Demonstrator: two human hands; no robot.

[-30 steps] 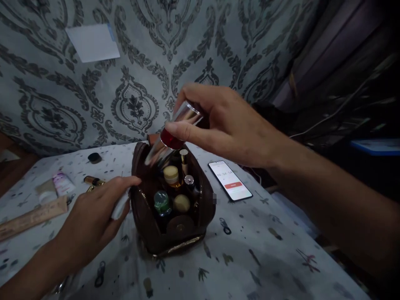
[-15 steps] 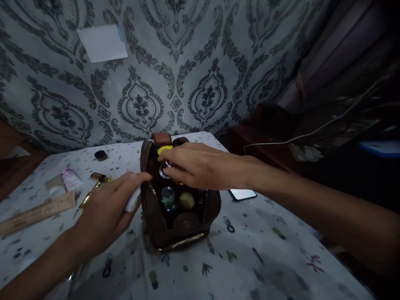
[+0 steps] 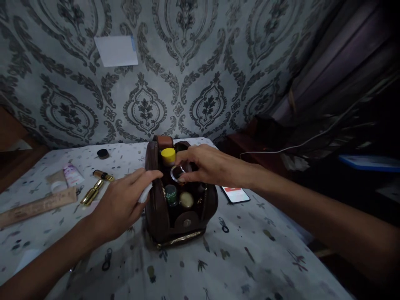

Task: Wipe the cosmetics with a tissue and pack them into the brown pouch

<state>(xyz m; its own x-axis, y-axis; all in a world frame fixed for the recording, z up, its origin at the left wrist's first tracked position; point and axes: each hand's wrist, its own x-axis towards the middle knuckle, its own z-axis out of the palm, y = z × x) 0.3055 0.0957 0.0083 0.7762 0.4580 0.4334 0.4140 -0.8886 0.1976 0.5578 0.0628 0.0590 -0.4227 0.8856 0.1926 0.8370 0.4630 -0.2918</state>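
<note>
A brown bag (image 3: 156, 208) stands unzipped on the cloth. My left hand (image 3: 125, 202) is closed at its left rim, index finger over the edge. A white thing (image 3: 145, 194), its kind unclear, shows between that finger and thumb. My right hand (image 3: 200, 166) reaches into the bag from the right, thumb and fingers pinching a round container with a shiny clear rim (image 3: 175, 174). Just behind it in the bag is a yellow lid (image 3: 168, 155). Nearer the front sit a green-topped bottle (image 3: 171, 194) and a pale round-topped item (image 3: 186, 200).
On the left lie a long beige tube (image 3: 40, 206), a pink-white tube (image 3: 73, 174), gold cosmetic tubes (image 3: 93, 192) and a black lid (image 3: 103, 153). A lit phone (image 3: 236, 194) rests right of the bag. The patterned wall (image 3: 178, 83) rises behind the table.
My right hand has drawn back slightly, uncovering more of the yellow lid and the round container's rim. My left hand stays at the bag's edge. The camera view has shifted a little.
</note>
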